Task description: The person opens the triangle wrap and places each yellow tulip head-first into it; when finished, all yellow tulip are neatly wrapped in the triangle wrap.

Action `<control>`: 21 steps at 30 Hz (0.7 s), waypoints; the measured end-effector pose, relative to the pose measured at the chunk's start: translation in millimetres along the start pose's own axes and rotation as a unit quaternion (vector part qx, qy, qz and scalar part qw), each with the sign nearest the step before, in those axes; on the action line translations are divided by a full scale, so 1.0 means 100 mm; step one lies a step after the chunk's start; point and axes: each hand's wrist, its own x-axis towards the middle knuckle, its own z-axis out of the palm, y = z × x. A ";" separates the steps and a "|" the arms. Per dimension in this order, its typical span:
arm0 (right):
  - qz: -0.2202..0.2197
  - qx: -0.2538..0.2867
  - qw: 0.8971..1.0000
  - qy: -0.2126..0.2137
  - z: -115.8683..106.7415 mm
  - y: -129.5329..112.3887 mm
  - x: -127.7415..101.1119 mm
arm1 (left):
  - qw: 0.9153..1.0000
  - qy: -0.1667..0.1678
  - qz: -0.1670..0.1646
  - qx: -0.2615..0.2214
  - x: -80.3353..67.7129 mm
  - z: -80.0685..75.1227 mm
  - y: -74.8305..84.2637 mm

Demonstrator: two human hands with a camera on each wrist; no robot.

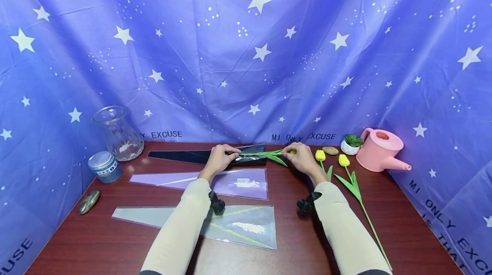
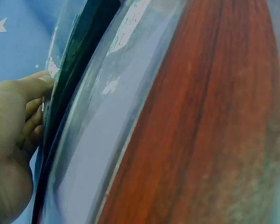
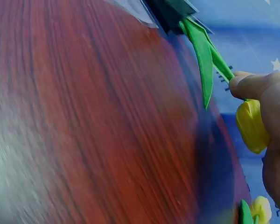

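Though bloom [image 3: 252,127] outside, stem [image 1: 250,154] inside black sleeve [image 1: 180,156]

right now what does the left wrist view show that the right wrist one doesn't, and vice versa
Only left wrist: the left hand, pinching the edge of the black sleeve.
Only right wrist: the right hand, pinching a yellow tulip, and part of another tulip.
Both: black sleeve, lilac sleeve, wooden table, starry curtain.
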 end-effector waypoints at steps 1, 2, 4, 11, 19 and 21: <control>0.000 0.001 1.000 -0.001 0.02 -0.02 0.01 | 1.000 -0.002 0.001 0.001 0.00 0.00 0.01; -0.001 0.002 1.000 -0.001 0.04 -0.03 0.02 | 1.000 -0.003 0.004 0.003 0.01 -0.01 0.01; -0.003 0.007 1.000 -0.003 0.10 -0.07 0.04 | 1.000 -0.007 -0.001 0.002 0.01 -0.01 0.01; -0.004 0.019 1.000 -0.010 0.28 -0.15 0.08 | 1.000 -0.017 0.002 0.003 0.01 -0.01 -0.01; 0.004 0.027 0.999 -0.016 0.41 -0.17 0.09 | 0.999 -0.032 -0.005 0.004 0.02 0.01 0.01; 0.006 0.032 0.999 -0.015 0.43 -0.17 0.09 | 0.999 -0.032 -0.005 0.006 0.02 0.01 0.01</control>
